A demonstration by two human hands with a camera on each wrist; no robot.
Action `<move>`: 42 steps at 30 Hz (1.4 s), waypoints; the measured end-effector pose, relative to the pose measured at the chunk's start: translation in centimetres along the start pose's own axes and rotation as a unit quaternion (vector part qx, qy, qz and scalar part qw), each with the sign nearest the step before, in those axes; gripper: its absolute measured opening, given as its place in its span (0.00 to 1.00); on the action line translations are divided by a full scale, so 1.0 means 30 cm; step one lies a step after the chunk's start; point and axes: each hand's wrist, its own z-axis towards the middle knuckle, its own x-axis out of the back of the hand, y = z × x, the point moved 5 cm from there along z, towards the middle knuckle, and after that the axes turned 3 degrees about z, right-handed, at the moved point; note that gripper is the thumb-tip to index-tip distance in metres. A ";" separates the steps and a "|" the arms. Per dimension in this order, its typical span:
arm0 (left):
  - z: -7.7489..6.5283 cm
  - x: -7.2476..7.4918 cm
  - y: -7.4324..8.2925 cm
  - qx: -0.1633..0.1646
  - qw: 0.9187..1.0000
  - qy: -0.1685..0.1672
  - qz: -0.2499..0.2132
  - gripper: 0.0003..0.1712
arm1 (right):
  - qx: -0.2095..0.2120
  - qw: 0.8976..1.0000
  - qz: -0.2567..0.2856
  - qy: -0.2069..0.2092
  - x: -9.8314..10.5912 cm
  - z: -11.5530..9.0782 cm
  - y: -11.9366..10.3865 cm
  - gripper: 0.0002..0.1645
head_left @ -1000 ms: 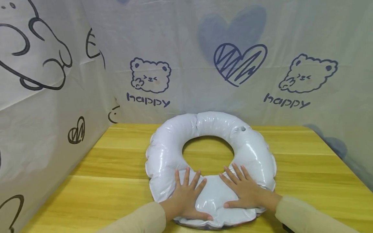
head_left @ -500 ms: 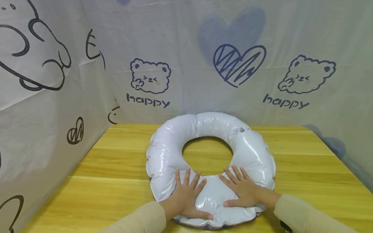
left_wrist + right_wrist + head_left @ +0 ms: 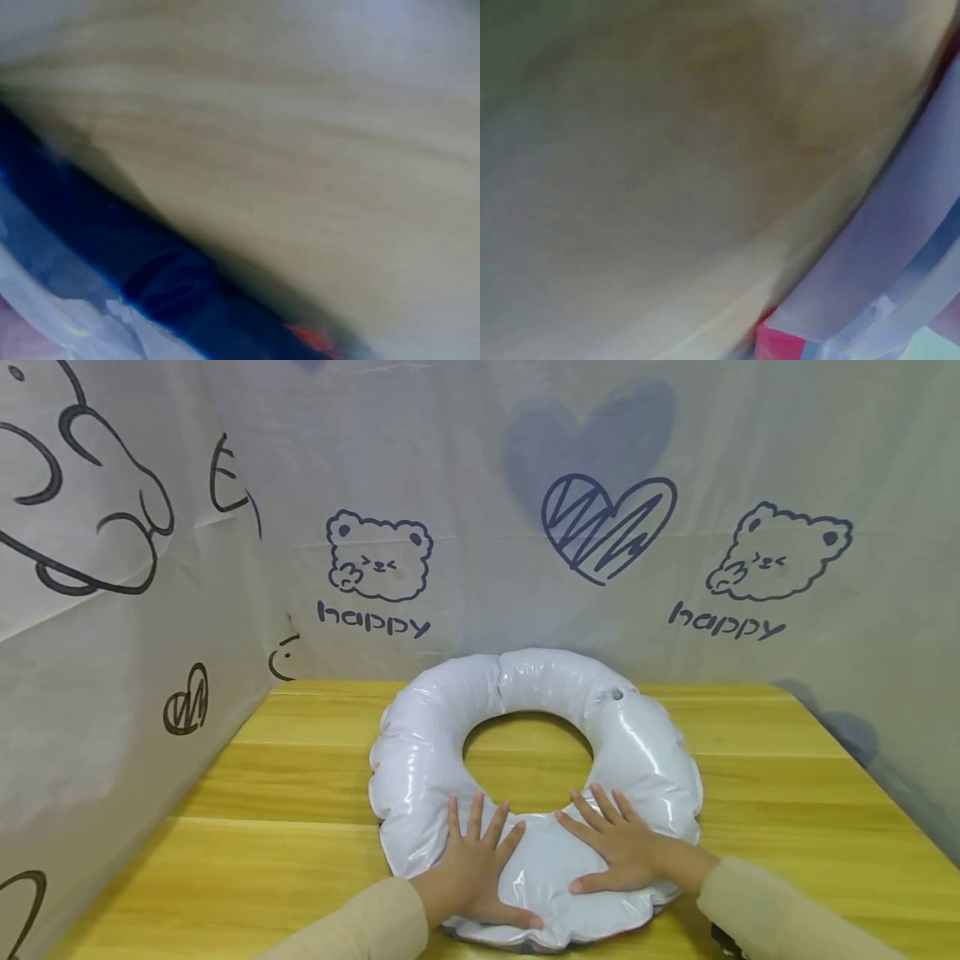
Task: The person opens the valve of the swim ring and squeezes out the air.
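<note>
A glossy white inflatable swim ring lies on the wooden table, its hole showing the tabletop. A small grey valve sits on its far right part. My left hand rests with spread fingers on the near left of the ring. On the near right, my right hand lies flat with its fingers spread too. The near part between the hands looks softer and flatter than the far part. In the left wrist view the ring's dark blue underside shows; the right wrist view catches its side with a red patch.
The yellow wood-grain table reaches back to a pale cloth wall printed with bears and hearts. Another cloth wall borders the left. A small black object shows under the right sleeve.
The whole head view has shifted slightly, so the ring and hands appear a little further left. Both hands stay in the same places on the ring.
</note>
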 end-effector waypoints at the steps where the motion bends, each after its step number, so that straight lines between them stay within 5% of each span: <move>1: 0.000 -0.001 0.000 0.002 1.000 -0.006 0.007 0.66 | 0.002 1.000 -0.007 0.005 -0.002 0.000 -0.001 0.54; 10: 0.001 0.005 0.006 0.011 0.999 -0.008 0.034 0.68 | 0.006 0.999 -0.040 0.034 -0.010 -0.008 0.003 0.58; 18: 0.003 -0.005 0.006 0.007 1.000 -0.019 0.011 0.67 | 0.000 0.999 -0.031 0.026 -0.009 -0.014 0.002 0.59; 24: 0.007 -0.022 -0.011 -0.023 0.995 0.018 -0.093 0.62 | -0.003 0.999 -0.017 0.031 -0.013 -0.021 0.014 0.56; 32: -0.013 -0.014 -0.046 -0.053 0.970 0.101 -0.213 0.53 | 0.022 0.995 -0.006 0.093 0.014 -0.040 -0.011 0.36; 35: -0.022 0.001 -0.068 -0.052 0.972 0.125 -0.190 0.51 | 0.061 0.984 -0.068 0.150 0.028 -0.048 -0.021 0.32; 40: -0.043 0.015 -0.135 -0.050 0.979 0.159 -0.120 0.52 | 0.129 0.937 -0.210 0.248 0.045 -0.056 -0.041 0.37; 42: -0.052 0.011 -0.169 -0.049 0.979 0.170 -0.104 0.53 | 0.139 0.926 -0.231 0.263 0.051 -0.054 -0.063 0.38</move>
